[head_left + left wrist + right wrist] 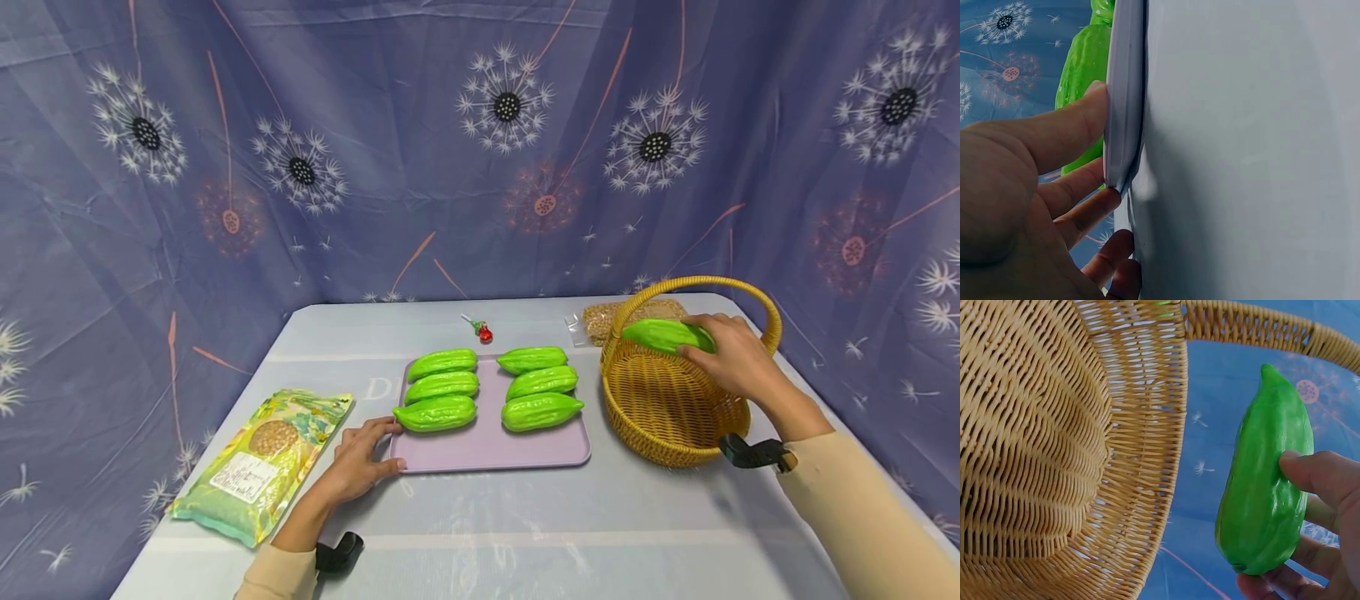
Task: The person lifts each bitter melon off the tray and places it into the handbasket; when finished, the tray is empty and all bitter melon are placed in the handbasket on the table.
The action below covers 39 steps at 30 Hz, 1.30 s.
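Observation:
My right hand [731, 354] grips a green bitter melon [663, 336] above the yellow wicker basket [667, 400]. In the right wrist view the melon [1266, 481] lies between thumb and fingers, beside the basket's woven rim [1150, 444]. My left hand [360, 458] rests at the left edge of the lilac tray [487, 454], fingers spread, thumb by its near corner. The left wrist view shows thumb and fingertips touching the tray's rim [1124, 94]. Two columns of green melons lie on the tray, a left one [437, 413] and a right one [542, 411].
A green-yellow printed bag [262, 467] lies left of the tray. Behind the basket is a clear packet of tan grains [600, 321]. A small red item with a green stem [484, 332] sits beyond the tray. The basket's tall arched handle [697, 282] rises beside my right hand.

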Tool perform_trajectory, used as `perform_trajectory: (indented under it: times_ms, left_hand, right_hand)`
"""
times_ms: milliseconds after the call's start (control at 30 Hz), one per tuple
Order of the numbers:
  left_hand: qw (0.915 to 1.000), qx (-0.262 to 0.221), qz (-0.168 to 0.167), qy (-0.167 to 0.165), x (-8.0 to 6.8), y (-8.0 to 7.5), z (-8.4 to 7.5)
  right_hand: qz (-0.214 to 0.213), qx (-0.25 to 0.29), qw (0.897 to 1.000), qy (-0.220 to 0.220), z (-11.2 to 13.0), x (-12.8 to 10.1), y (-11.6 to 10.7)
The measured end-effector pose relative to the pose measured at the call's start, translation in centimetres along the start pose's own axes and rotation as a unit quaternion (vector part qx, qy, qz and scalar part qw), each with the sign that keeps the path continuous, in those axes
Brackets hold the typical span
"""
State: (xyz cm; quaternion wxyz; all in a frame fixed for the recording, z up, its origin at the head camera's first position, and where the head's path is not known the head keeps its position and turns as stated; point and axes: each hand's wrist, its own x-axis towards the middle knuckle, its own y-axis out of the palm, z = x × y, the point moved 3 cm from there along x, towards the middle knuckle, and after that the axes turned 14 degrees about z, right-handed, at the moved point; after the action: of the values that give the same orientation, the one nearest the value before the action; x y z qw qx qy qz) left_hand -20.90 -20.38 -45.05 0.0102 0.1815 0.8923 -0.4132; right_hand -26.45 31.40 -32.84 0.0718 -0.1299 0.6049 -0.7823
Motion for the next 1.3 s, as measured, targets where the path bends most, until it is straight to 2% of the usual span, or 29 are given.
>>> perform_trajectory:
  times_ms: [367, 667, 900, 1133, 1300]
  left_hand:
    - [1.0000, 0.005, -0.002, 0.001, 0.0, 0.0, 0.1]
    - [0.9999, 0.009, 0.001, -0.005, -0.1, 0.1, 0.1]
    - [1.0000, 0.005, 0.000, -0.007, -0.1, 0.1, 0.1]
    - [1.0000, 0.002, 0.003, -0.005, -0.1, 0.0, 0.1]
    - [1.0000, 0.001, 0.001, -0.002, -0.1, 0.0, 0.0]
  right_hand:
    - [0.074, 0.049, 0.995, 0.042, -2.0, 2.5, 1.6]
    - [0.152, 0.062, 0.984, 0.067, -3.5, 3.8, 3.6]
    - [0.166, 0.056, 0.981, 0.083, -4.3, 3.9, 4.5]
    - [0.175, 0.054, 0.979, 0.086, -4.7, 4.0, 5.5]
    - [0.170, 0.041, 0.982, 0.076, -4.6, 4.4, 5.8]
